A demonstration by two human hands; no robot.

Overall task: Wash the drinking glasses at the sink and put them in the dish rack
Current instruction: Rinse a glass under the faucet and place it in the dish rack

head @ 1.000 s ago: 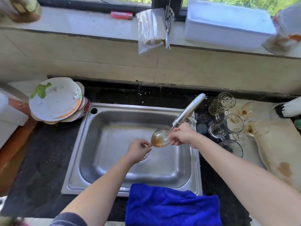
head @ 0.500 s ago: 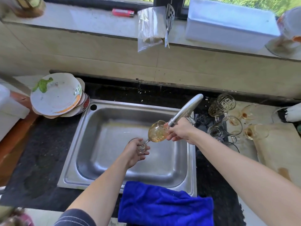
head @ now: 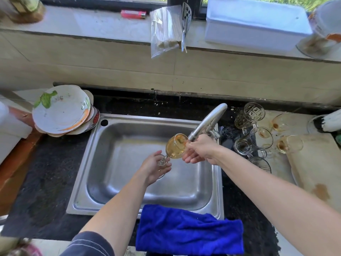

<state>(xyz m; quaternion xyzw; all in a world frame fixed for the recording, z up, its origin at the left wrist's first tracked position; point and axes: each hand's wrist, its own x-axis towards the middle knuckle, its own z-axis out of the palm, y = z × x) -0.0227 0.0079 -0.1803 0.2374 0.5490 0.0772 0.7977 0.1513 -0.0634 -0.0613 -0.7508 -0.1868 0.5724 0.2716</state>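
Currently | L hand (head: 154, 168) grips stem of glass (head: 175, 147) | R hand (head: 200, 150) pinches rim, apparently | over sink (head: 118, 145), under tap (head: 208, 120)

A blue cloth (head: 188, 231) lies at the front of the dark counter (head: 42, 182). Dirty plates (head: 60, 109) sit stacked at the left. A red lighter (head: 133, 14) rests on the windowsill (head: 92, 24).

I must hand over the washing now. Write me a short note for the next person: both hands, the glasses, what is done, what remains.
Left hand grips the stem of the stemmed glass; right hand holds its bowl, at the faucet over the sink. Glass looks amber-stained, not clean.
Done: nothing visible.
Left: wash it and the dirty glasses on the right counter; no rack in view.
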